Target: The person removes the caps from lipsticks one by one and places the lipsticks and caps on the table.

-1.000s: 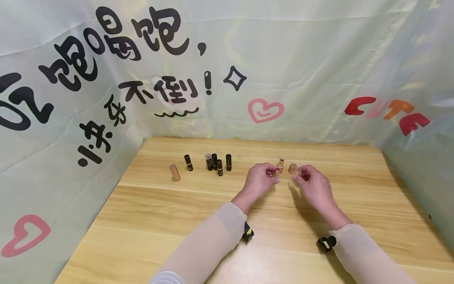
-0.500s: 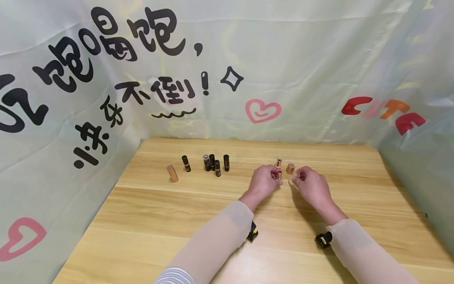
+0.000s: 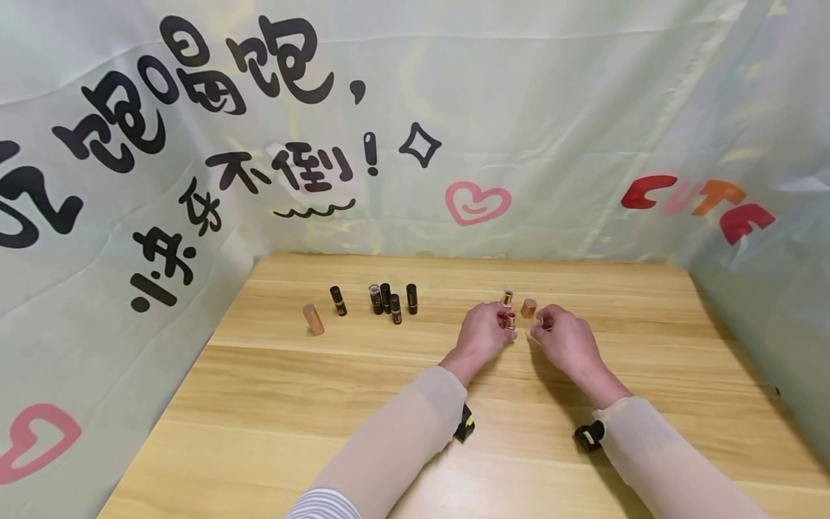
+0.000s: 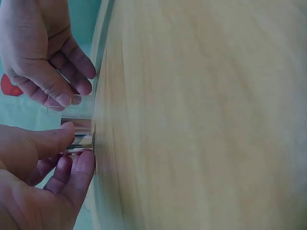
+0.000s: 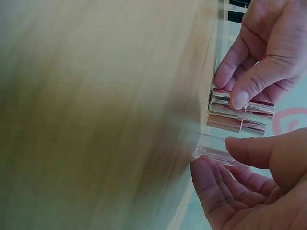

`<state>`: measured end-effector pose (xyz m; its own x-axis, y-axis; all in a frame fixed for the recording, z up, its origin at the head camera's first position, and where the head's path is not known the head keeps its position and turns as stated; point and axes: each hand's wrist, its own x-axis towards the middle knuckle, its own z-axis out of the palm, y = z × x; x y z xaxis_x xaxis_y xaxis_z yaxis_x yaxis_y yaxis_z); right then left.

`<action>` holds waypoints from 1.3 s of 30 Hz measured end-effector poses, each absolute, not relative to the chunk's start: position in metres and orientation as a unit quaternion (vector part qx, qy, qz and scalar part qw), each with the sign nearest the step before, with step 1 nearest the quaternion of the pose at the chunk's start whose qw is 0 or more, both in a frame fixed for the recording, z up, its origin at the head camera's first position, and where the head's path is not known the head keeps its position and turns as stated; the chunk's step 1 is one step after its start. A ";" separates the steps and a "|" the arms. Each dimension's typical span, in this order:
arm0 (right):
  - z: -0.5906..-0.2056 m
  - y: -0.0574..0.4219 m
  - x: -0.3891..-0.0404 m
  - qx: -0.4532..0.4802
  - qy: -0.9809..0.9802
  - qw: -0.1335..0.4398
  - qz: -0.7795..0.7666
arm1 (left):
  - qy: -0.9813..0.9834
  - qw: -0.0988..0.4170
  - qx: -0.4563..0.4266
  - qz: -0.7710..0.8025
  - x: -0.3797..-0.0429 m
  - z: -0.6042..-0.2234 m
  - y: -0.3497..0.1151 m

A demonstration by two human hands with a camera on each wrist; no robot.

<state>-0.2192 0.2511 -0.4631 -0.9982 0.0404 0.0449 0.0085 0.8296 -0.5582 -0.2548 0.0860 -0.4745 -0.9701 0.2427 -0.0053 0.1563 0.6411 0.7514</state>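
One lipstick (image 3: 510, 322) stands upright in my left hand (image 3: 483, 333), pinched by thumb and fingers, just in front of a second lipstick (image 3: 508, 298) and near a short copper cylinder (image 3: 528, 308). Apart from it, my right hand (image 3: 569, 342) pinches a clear cap (image 5: 211, 149), while five dark tubes (image 3: 395, 310) stand well to the left on the table (image 3: 259, 411).

Pink heart (image 3: 478, 208) and colourful CUTE lettering (image 3: 720, 192) brighten the fabric backdrop (image 3: 558, 108); below left, five black lipstick tubes (image 3: 395, 308) stand!
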 end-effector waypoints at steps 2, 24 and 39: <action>-0.463 0.251 -0.220 -0.013 -0.956 0.025 0.291 | 0.906 0.050 0.110 0.405 -0.255 -0.475 0.086; -0.464 0.251 -0.222 -0.013 -0.958 0.021 0.286 | 0.916 0.046 0.098 0.386 -0.256 -0.478 0.085; -0.463 0.250 -0.222 -0.015 -0.957 0.019 0.288 | 0.922 0.052 0.090 0.373 -0.253 -0.476 0.086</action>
<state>-0.2224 0.2502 -0.4629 -0.9988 0.0390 0.0286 0.0167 0.8334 -0.5524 -0.2535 0.0862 -0.4758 -0.9783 0.2052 -0.0275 0.1284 0.7054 0.6971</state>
